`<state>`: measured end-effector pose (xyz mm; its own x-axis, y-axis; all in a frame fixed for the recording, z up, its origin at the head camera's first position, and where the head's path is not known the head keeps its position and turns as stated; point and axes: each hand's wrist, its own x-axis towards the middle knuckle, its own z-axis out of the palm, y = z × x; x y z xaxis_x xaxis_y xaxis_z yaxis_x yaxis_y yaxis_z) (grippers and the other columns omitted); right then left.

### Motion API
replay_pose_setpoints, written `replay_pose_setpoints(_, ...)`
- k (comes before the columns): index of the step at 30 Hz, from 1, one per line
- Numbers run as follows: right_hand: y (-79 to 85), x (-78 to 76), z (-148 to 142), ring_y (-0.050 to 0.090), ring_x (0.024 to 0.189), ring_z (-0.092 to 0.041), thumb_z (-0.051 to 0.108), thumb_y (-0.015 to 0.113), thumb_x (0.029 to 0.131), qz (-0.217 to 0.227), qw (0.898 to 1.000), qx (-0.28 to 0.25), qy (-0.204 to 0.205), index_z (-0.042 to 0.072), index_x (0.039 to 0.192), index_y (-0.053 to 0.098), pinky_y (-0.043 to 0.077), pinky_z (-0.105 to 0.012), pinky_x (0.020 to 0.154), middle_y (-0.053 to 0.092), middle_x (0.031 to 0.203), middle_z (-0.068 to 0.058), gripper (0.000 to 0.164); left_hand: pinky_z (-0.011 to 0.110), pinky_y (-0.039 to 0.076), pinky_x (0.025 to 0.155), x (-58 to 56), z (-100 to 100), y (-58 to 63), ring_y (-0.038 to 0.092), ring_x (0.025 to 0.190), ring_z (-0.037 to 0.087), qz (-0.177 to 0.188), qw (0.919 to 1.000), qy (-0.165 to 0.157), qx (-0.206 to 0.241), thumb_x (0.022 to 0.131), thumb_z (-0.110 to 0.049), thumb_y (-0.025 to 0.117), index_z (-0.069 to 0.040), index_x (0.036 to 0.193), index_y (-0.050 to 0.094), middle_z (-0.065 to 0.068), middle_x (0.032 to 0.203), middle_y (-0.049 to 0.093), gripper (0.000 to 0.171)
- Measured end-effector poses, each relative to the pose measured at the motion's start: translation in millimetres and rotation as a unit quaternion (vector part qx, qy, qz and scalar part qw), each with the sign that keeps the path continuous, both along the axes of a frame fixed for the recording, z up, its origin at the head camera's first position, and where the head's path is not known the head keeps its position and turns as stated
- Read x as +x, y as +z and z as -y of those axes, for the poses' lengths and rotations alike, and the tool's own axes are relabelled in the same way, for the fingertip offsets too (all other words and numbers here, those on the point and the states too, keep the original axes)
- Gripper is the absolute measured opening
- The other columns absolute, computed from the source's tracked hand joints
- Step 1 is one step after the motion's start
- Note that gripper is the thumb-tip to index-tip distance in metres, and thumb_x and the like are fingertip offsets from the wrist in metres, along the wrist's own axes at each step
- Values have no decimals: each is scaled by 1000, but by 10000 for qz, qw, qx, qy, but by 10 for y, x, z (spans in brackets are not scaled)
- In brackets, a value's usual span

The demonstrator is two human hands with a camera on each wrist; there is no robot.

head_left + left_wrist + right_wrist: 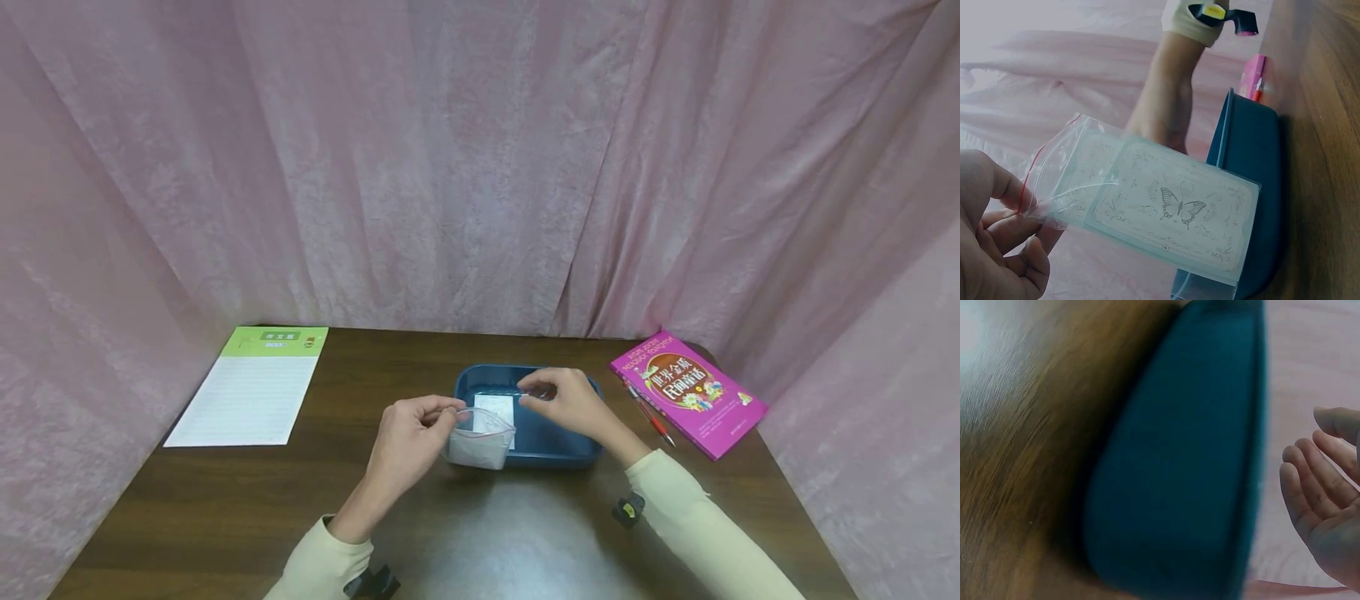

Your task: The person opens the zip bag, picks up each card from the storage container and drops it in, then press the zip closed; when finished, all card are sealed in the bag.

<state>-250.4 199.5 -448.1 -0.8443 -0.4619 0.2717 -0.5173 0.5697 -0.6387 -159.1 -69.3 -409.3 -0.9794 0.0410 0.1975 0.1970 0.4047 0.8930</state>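
My left hand (411, 442) pinches the top edge of a clear zip bag (480, 448) between thumb and fingers. The bag has a red line along its mouth and hangs over the near left part of a blue tray (558, 429). Inside it, the left wrist view shows pale cards (1175, 209), the front one printed with a butterfly and a fine border. Over the tray's far right part is my right hand (566, 404), its fingers loosely bent and apart from the thumb. Behind the bag, a white patterned piece (495, 405) lies in the tray.
A lined writing pad (255, 400) with a green top lies at the left of the wooden table (225, 517). To the right are a pink book (690, 396) and a red pen (651, 415) beside it. A pink curtain (450, 167) closes off the back and sides.
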Motion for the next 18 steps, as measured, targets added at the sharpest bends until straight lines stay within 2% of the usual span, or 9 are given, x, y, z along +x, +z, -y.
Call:
replay_pose_setpoints(9,-312,-295,63,71,98,-22,20,80,89,555,9960,686,141,9,117,75,59,-36,81,75,114,-5,30,24,32,47,19,15,15,66,72,11,51,10000,-24,11,96,-17,65,-17,100,82,-9,89,78,17)
replay_pose_setpoints(13,-390,-375,118,71,102,-23,24,83,86,740,9926,956,106,10,118,75,59,-39,84,74,119,-6,36,24,31,45,16,22,12,63,67,12,-31,10000,-47,-31,96,-16,65,-15,101,82,-8,90,79,17)
replay_pose_setpoints(18,-438,-398,206,71,107,-29,23,85,83,809,9884,1273,158,10,121,73,58,-44,86,71,125,-12,43,24,29,44,19,32,13,55,59,14,3,10000,-61,-43,96,-14,66,-16,100,82,-6,91,79,17)
